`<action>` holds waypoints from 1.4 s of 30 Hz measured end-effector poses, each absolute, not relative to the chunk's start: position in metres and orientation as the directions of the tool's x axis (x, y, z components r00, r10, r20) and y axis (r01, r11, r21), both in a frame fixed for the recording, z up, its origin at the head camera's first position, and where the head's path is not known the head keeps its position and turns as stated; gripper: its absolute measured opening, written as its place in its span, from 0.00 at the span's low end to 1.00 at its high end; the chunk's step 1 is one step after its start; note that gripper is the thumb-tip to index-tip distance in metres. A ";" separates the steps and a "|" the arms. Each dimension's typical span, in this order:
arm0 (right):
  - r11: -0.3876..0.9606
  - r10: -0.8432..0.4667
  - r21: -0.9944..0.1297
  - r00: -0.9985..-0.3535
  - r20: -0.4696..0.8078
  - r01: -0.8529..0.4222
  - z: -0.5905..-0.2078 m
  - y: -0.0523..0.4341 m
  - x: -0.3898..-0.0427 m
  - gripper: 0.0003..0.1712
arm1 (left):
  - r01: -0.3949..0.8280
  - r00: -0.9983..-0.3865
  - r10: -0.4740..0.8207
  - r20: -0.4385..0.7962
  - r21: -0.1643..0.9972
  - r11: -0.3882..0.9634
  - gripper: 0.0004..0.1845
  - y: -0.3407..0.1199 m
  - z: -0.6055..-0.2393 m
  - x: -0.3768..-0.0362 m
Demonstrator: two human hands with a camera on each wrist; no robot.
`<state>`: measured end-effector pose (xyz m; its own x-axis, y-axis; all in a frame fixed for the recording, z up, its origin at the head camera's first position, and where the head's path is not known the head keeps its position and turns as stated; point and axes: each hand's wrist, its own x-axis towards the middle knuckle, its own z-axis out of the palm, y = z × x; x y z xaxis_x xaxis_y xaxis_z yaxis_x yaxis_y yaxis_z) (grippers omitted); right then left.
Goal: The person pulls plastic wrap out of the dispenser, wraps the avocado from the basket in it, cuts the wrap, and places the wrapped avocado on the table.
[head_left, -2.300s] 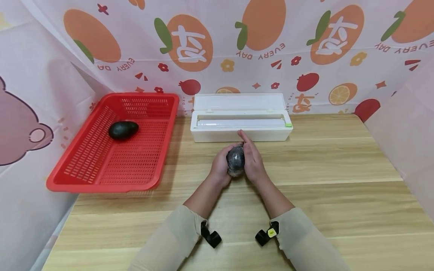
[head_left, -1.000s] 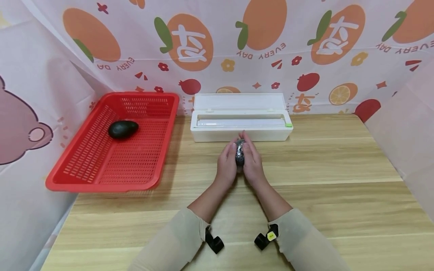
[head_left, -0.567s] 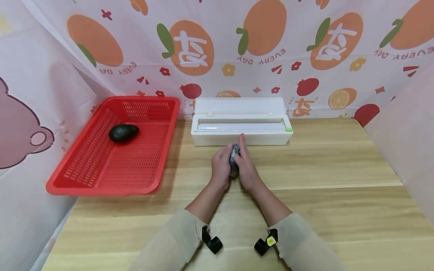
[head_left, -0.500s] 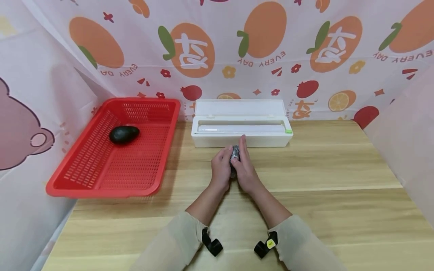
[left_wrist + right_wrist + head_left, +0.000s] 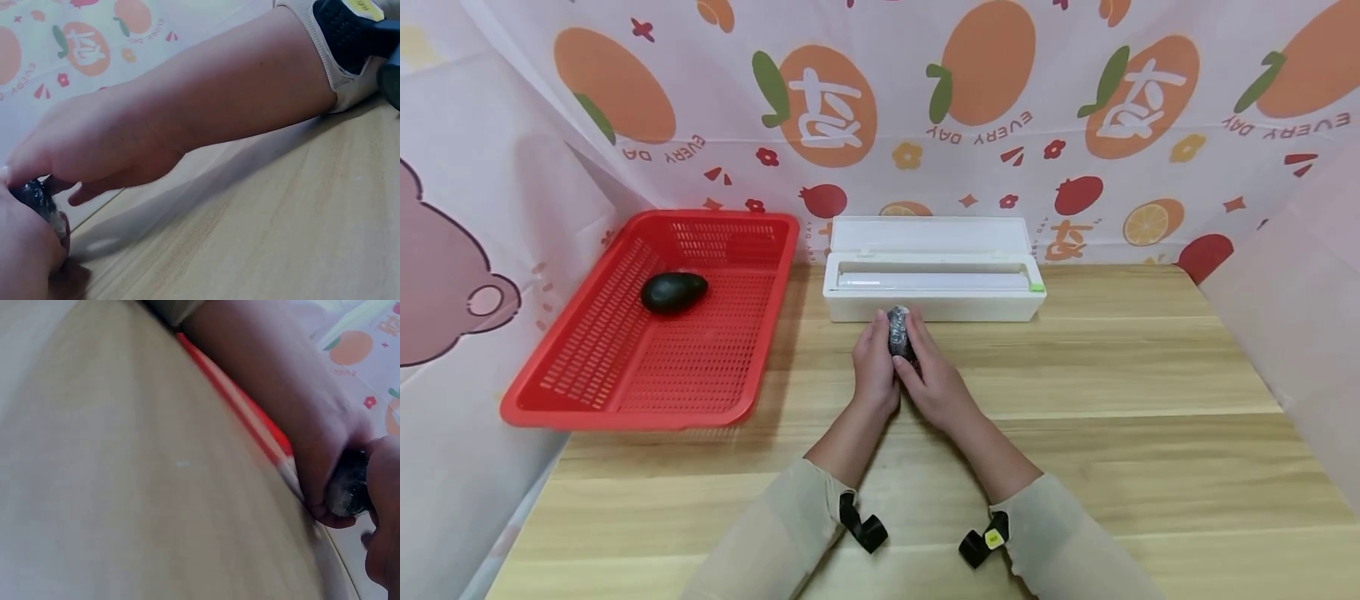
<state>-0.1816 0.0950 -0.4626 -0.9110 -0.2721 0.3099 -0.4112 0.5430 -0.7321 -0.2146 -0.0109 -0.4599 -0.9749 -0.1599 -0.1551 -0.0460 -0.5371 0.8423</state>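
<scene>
A dark avocado (image 5: 898, 329), wrapped in shiny clear film, is held between both hands just in front of the white box. My left hand (image 5: 872, 367) cups its left side; in the right wrist view its fingers (image 5: 334, 520) curl round beneath the wrapped avocado (image 5: 351, 487). From the right, my right hand (image 5: 936, 385) grips it, the thumb lying across its near end. The left wrist view shows only part of the wrapped avocado (image 5: 39, 199) between the two hands. A second avocado (image 5: 674, 292), dark and smooth, lies in the red basket.
The red plastic basket (image 5: 700, 417) stands on the left of the wooden table (image 5: 1150, 467). At the back, a white box (image 5: 936, 311) with its lid raised holds a roll of film (image 5: 932, 282). Behind it hangs a fruit-print cloth (image 5: 865, 83).
Both hands have shifted slightly left and toward the box with the wrapped avocado, turning it between the palms. The right fingers, earlier straight, now bend over it. The basket and box stay put.
</scene>
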 end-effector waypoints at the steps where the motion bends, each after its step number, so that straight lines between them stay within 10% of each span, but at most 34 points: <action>1: 0.549 -0.245 -0.730 -0.913 0.326 -0.407 -0.462 0.097 -0.181 0.37 | -0.067 -0.978 -0.131 -0.161 0.843 -0.534 0.25 -0.011 -0.460 -0.215; 18: 0.056 -0.236 -0.993 -0.967 0.090 -0.106 -0.452 0.165 -0.193 0.29 | -0.230 -0.966 0.199 -0.166 0.904 -0.361 0.20 -0.017 -0.458 -0.213; 24: 0.206 -0.168 -0.967 -0.979 0.113 -0.147 -0.452 0.184 -0.189 0.23 | -0.237 -0.966 0.192 -0.172 0.885 -0.400 0.21 -0.005 -0.456 -0.211; 31: 0.393 -0.191 -0.907 -0.978 0.083 -0.153 -0.449 0.185 -0.179 0.46 | -0.200 -0.966 0.227 -0.126 0.920 -0.338 0.24 0.002 -0.463 -0.204; 35: 0.401 -0.176 -0.905 -0.982 0.074 -0.140 -0.447 0.202 -0.180 0.43 | -0.173 -0.955 0.277 -0.102 0.955 -0.243 0.24 0.004 -0.464 -0.203; 42: 0.473 -0.180 -0.873 -0.983 0.034 -0.117 -0.444 0.255 -0.183 0.39 | 0.172 -0.976 0.156 0.153 0.978 0.115 0.21 -0.009 -0.466 -0.208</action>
